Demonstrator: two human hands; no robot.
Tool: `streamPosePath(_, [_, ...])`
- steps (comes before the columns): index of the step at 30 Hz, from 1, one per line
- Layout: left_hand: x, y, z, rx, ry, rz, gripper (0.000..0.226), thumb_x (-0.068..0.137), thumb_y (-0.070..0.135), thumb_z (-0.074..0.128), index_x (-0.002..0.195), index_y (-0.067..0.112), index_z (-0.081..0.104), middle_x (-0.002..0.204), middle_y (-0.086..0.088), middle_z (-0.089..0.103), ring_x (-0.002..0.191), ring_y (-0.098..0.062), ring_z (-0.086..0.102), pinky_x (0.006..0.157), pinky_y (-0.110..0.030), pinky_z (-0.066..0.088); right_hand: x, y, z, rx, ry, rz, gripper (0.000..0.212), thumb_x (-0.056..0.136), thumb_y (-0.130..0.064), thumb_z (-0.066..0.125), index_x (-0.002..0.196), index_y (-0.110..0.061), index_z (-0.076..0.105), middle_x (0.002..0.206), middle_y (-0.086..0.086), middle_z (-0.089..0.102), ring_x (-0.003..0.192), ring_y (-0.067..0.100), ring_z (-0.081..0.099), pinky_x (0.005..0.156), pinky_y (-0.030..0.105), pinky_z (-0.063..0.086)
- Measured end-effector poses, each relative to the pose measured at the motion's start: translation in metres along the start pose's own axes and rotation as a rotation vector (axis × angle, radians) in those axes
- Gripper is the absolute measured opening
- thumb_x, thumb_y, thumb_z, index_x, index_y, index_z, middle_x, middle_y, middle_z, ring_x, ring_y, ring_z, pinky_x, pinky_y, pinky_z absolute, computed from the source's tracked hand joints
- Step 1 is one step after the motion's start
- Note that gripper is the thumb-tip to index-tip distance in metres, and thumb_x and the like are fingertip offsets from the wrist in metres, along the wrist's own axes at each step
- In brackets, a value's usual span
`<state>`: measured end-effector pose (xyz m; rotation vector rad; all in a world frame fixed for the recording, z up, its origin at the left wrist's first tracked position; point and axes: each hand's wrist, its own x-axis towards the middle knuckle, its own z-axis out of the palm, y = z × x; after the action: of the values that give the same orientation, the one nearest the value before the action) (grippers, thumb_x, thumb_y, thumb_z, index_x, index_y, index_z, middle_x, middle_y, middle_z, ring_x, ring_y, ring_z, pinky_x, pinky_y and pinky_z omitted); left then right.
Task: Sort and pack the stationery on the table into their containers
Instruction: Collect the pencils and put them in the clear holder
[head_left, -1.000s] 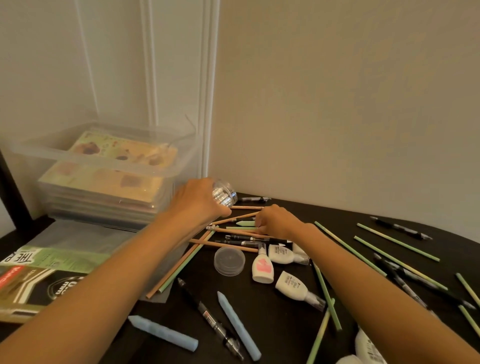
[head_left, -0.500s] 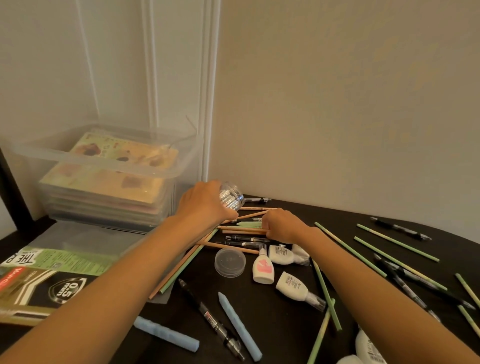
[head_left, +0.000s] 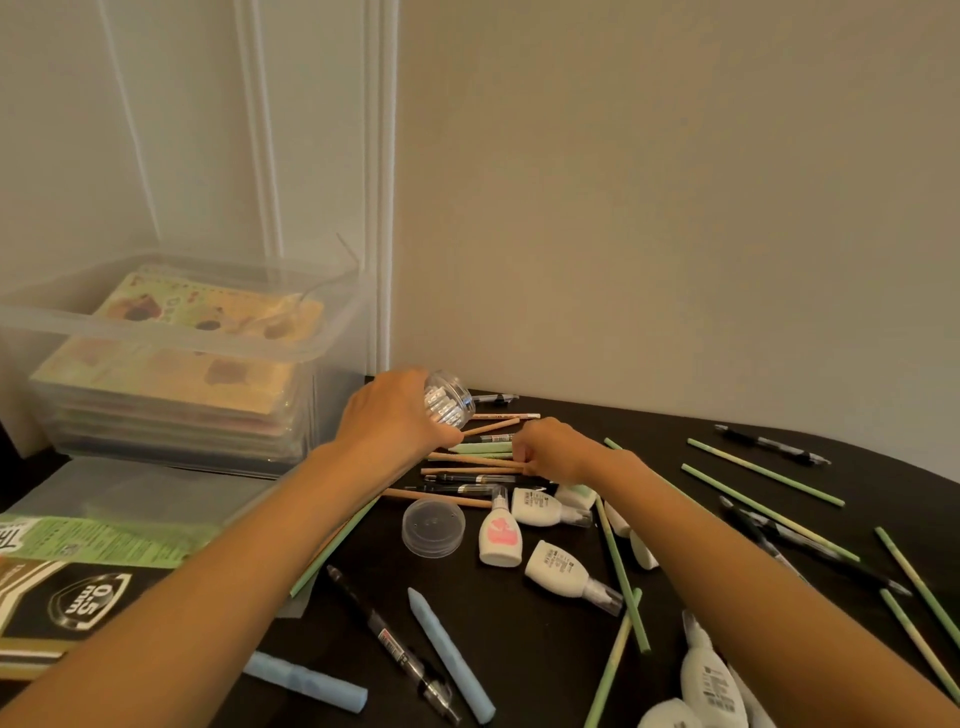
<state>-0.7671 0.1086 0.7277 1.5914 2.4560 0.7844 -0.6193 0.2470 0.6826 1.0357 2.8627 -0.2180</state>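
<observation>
Clear jar (head_left: 448, 406) tilted further rightward

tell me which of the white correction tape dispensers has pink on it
The correction tape dispenser just right of the round clear lid, nozzle pointing away. The others show plain white bodies with small dark print.

Clear round jar (head_left: 451, 405): tilted, gripped in my left hand (head_left: 392, 415). Its clear lid (head_left: 433, 528): flat on the table. Tan pencils (head_left: 470, 460): clustered under my right hand (head_left: 553, 451). Green sticks (head_left: 763, 472), white correction-tape dispensers (head_left: 540, 509), blue crayons (head_left: 451, 654): scattered loose.
</observation>
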Motion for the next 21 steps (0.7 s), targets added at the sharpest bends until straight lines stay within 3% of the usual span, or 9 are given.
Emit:
streamPosePath(3, [-0.002, 0.003, 0.002, -0.001, -0.003, 0.008, 0.063, 0.068, 0.042, 0.078, 0.121, 0.017, 0.052, 0.112, -0.002, 0.062, 0.096, -0.019, 0.059, 0.084, -0.035, 0.052, -0.003, 0.0, 0.002, -0.059, 0.007, 0.034, 0.017, 0.093, -0.009, 0.049, 0.106, -0.004, 0.059, 0.114, 0.013, 0.057, 0.099, 0.025, 0.055, 0.08, 0.031, 0.044])
streamPosePath(5, [-0.003, 0.005, 0.001, 0.004, -0.001, 0.016, 0.064, 0.068, 0.042, 0.077, 0.122, 0.017, 0.052, 0.112, -0.002, 0.062, 0.096, -0.019, 0.059, 0.084, -0.035, 0.052, -0.004, 0.0, 0.003, -0.042, 0.033, 0.037, 0.017, 0.094, -0.009, 0.046, 0.109, -0.006, 0.053, 0.114, 0.012, 0.057, 0.093, 0.022, 0.054, 0.075, 0.029, 0.043])
streamPosePath(8, [-0.004, 0.011, -0.002, 0.01, 0.011, 0.039, 0.064, 0.069, 0.043, 0.077, 0.121, 0.017, 0.052, 0.109, -0.003, 0.063, 0.094, -0.02, 0.059, 0.083, -0.038, 0.053, -0.008, 0.0, 0.003, 0.006, 0.182, 0.034, 0.018, 0.097, -0.012, 0.045, 0.115, -0.012, 0.044, 0.103, 0.01, 0.061, 0.076, 0.016, 0.05, 0.06, 0.023, 0.04])
streamPosePath(10, [-0.007, 0.016, -0.006, 0.016, 0.034, 0.051, 0.064, 0.07, 0.043, 0.077, 0.122, 0.017, 0.051, 0.11, -0.003, 0.062, 0.094, -0.02, 0.059, 0.083, -0.038, 0.053, -0.011, -0.001, 0.0, 0.046, 0.318, 0.035, 0.022, 0.097, -0.012, 0.046, 0.118, -0.013, 0.041, 0.093, 0.008, 0.061, 0.071, 0.017, 0.053, 0.062, 0.029, 0.046])
streamPosePath(12, [-0.01, 0.021, -0.008, 0.019, 0.044, 0.065, 0.063, 0.07, 0.042, 0.076, 0.123, 0.018, 0.051, 0.108, -0.002, 0.062, 0.093, -0.019, 0.059, 0.083, -0.038, 0.053, -0.018, -0.005, -0.01, 0.273, 0.433, 0.07, 0.016, 0.098, -0.013, 0.044, 0.113, -0.013, 0.041, 0.085, 0.006, 0.059, 0.07, 0.019, 0.057, 0.063, 0.031, 0.05])
streamPosePath(15, [-0.02, 0.03, -0.012, 0.003, 0.043, 0.071, 0.062, 0.07, 0.043, 0.076, 0.123, 0.02, 0.051, 0.106, -0.001, 0.062, 0.092, -0.018, 0.059, 0.082, -0.036, 0.053, -0.035, -0.011, -0.026, 0.648, 0.491, 0.092, 0.01, 0.096, -0.006, 0.044, 0.102, -0.014, 0.041, 0.083, 0.007, 0.059, 0.069, 0.017, 0.056, 0.059, 0.021, 0.047])
streamPosePath(19, [-0.039, 0.044, -0.018, -0.019, 0.054, 0.08, 0.059, 0.071, 0.042, 0.075, 0.121, 0.021, 0.051, 0.104, 0.0, 0.062, 0.091, -0.017, 0.059, 0.08, -0.033, 0.052, -0.071, -0.016, -0.035, 1.108, 0.402, 0.149, 0.017, 0.093, 0.001, 0.042, 0.086, -0.011, 0.051, 0.075, 0.007, 0.058, 0.059, 0.01, 0.047, 0.049, 0.015, 0.038])
streamPosePath(21, [-0.052, 0.053, -0.021, -0.02, 0.06, 0.089, 0.058, 0.072, 0.042, 0.075, 0.121, 0.021, 0.051, 0.106, 0.0, 0.062, 0.091, -0.017, 0.059, 0.08, -0.034, 0.052, -0.096, -0.019, -0.04, 1.349, 0.325, 0.141, 0.023, 0.092, 0.003, 0.04, 0.088, -0.006, 0.06, 0.071, 0.008, 0.06, 0.055, 0.008, 0.046, 0.046, 0.014, 0.037])
